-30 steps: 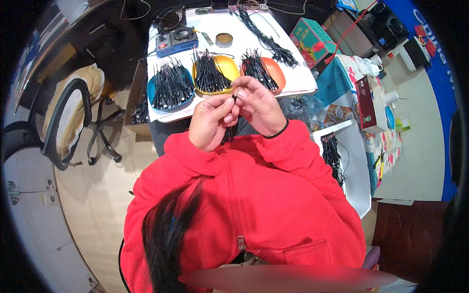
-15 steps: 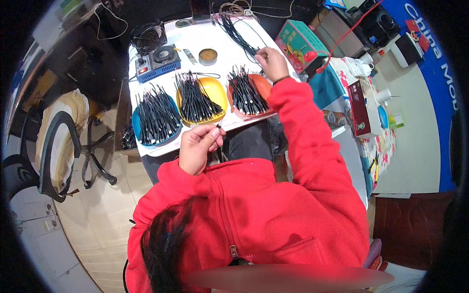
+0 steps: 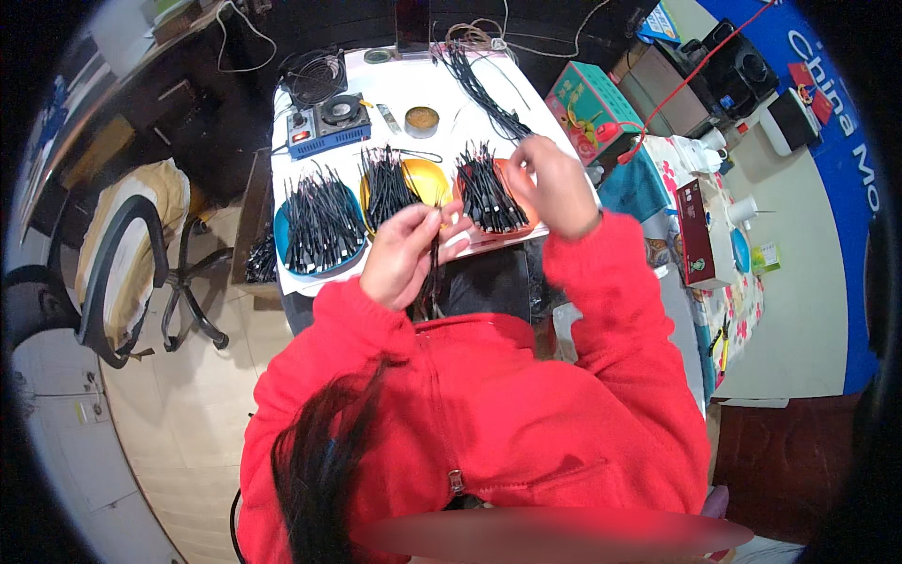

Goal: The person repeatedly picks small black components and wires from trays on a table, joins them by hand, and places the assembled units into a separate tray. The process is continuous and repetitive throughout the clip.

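Observation:
My left hand (image 3: 406, 256) is in front of the yellow tray (image 3: 429, 179), thumb and forefinger pinched, the other fingers loosely spread. A thin black cable (image 3: 433, 274) hangs from that pinch toward my lap. My right hand (image 3: 561, 191), slightly blurred, is over the right edge of the orange tray (image 3: 522, 195), its fingers curled together; what they hold, if anything, is hidden. Just beyond it ends a long bundle of black cables (image 3: 479, 89) lying on the white table. Short black cables with pale connectors fill the blue tray (image 3: 324, 221) and lie in the yellow and orange trays.
A blue box-shaped device (image 3: 329, 132) with a round top stands behind the trays, beside a black fan (image 3: 313, 75) and a round tin (image 3: 422, 120). At the right are a green carton (image 3: 590, 105) and a side table with a dark red box (image 3: 697, 233). An office chair (image 3: 122, 273) stands left.
My right hand has come back from the cable bundle toward me and to the right. The left hand has shifted slightly right and its outer fingers have spread. The whole view has shifted a little.

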